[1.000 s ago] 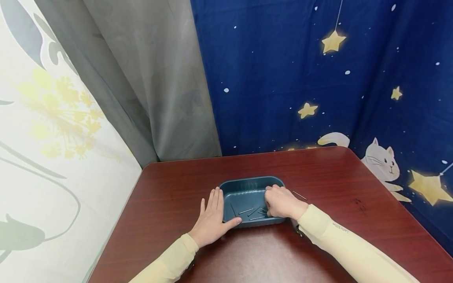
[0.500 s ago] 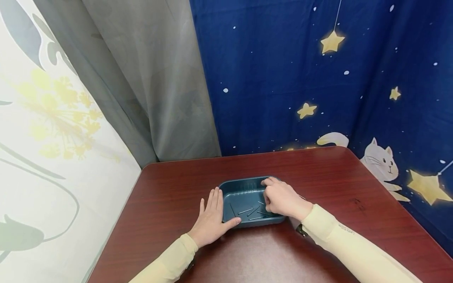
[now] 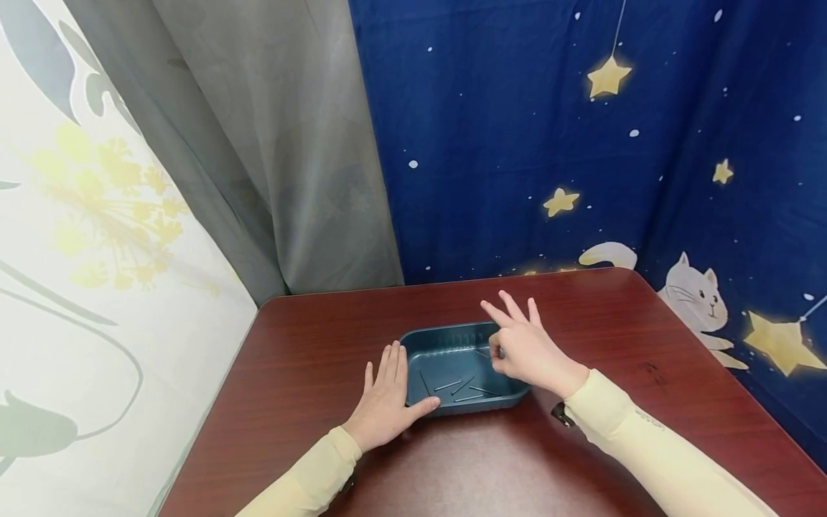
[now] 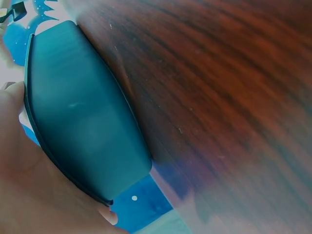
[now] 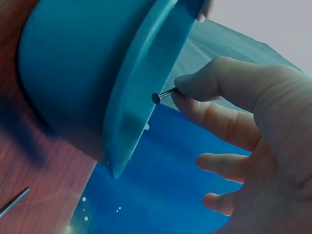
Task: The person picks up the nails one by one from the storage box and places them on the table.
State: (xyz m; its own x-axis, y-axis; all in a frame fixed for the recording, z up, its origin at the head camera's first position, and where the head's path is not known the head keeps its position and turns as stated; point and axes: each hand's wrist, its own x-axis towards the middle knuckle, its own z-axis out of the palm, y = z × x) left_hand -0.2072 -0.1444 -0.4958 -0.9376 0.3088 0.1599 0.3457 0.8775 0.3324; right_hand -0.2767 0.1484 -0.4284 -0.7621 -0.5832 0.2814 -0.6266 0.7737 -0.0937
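Note:
A dark teal tray (image 3: 452, 337) with several nails (image 3: 447, 385) lying on its floor stands on the table. My left hand (image 3: 385, 409) rests at its left front corner, fingers straight along the side and thumb over the front rim. In the left wrist view that hand lies against the rim of the tray (image 4: 87, 112). My right hand (image 3: 526, 352) is over the tray's right end, pinching a nail (image 5: 165, 95) between thumb and index finger, the head sticking out. Its other fingers are spread.
Another nail (image 5: 14, 201) lies on the table outside the tray, beyond its right end; my right hand hides it in the head view. The reddish-brown wooden table (image 3: 336, 316) backs onto a grey curtain (image 3: 323, 179) and a blue starry curtain (image 3: 478, 143).
My right hand has risen out of the tray's right side and moved slightly right, its fingers spreading while thumb and index finger pinch the nail. The left hand has stayed put.

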